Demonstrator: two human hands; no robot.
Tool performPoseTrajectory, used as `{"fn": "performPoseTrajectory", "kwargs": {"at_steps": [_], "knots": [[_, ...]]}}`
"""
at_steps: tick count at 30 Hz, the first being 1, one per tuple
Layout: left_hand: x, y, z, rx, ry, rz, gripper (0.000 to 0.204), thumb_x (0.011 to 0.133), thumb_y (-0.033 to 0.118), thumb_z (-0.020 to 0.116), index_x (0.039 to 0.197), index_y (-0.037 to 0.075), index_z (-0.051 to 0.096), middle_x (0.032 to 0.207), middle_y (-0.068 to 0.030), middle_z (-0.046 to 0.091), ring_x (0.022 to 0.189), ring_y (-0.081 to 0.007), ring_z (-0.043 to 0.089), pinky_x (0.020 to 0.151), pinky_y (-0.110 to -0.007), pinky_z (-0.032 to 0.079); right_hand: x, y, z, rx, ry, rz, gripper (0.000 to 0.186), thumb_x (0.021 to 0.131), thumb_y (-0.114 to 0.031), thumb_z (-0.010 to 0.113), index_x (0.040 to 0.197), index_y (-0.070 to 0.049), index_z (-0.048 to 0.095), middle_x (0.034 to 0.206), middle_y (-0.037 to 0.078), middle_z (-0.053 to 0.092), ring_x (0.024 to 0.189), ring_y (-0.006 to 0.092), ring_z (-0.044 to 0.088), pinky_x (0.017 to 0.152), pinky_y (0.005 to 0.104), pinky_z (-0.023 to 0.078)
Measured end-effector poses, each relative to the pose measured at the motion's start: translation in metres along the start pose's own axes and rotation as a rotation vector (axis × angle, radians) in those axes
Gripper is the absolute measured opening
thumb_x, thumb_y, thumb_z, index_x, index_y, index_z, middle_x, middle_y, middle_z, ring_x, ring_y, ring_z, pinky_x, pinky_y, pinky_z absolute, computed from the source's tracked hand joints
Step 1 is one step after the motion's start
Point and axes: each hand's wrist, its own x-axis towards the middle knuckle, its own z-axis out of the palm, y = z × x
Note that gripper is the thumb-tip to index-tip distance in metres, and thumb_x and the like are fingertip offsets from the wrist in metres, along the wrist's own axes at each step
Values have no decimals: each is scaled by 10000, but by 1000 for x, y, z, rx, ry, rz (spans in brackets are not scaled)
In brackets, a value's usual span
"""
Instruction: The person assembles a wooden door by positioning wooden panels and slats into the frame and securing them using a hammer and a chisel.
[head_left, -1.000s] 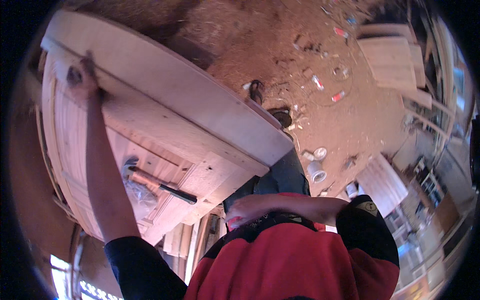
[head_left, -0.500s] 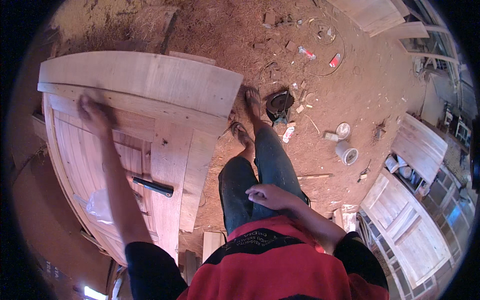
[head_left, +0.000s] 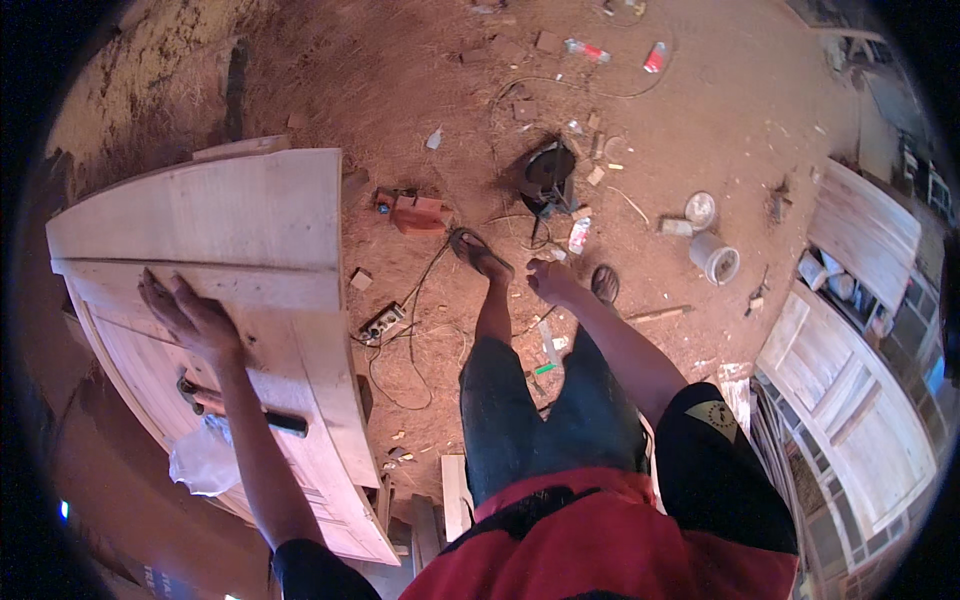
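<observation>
My left hand (head_left: 190, 318) lies with fingers spread on a pale wooden door (head_left: 290, 345), just below a loose wide board (head_left: 200, 215) along its far edge. Nearer me on the door is a hammer (head_left: 287, 423) with a black grip, partly covered by my left forearm. A clear plastic bag (head_left: 203, 460) rests beside it. My right hand (head_left: 548, 280) hangs over the ground between my feet, its fingers curled; nothing shows in it.
On the dirt floor are a red power tool (head_left: 415, 212), a power strip (head_left: 382, 325) with trailing cords, and a dark round-bodied machine (head_left: 548, 178). A white bucket (head_left: 715, 258) stands to the right. Another wooden door (head_left: 835, 410) leans at the far right.
My view has shifted, and the door now sits lower and further left in it. My left hand has come down onto the wood. My right hand has swung forward from my lap.
</observation>
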Motion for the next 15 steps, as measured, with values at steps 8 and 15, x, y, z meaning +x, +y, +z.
{"fn": "performPoseTrajectory", "kwargs": {"at_steps": [8, 15], "knots": [[2, -29, -18, 119, -132, 139, 541, 1041, 345, 413, 1440, -21, 405, 1486, -201, 419, 1373, -313, 394, 1158, -407, 276, 201, 113, 96, -335, 43, -187, 239, 892, -135, 534, 1077, 1, 601, 1044, 255, 628, 935, 390, 648, 825, 488, 543], [10, -68, -42, 401, -176, 292, 510, 1043, 315, 401, 1447, 3, 408, 1489, -192, 425, 1372, -310, 406, 1157, -401, 288, 342, 194, 209, -320, 300, 27, 392, 847, -142, 571, 1185, 37, 656, 1262, 282, 590, 1128, 407, 595, 839, 472, 545]]}}
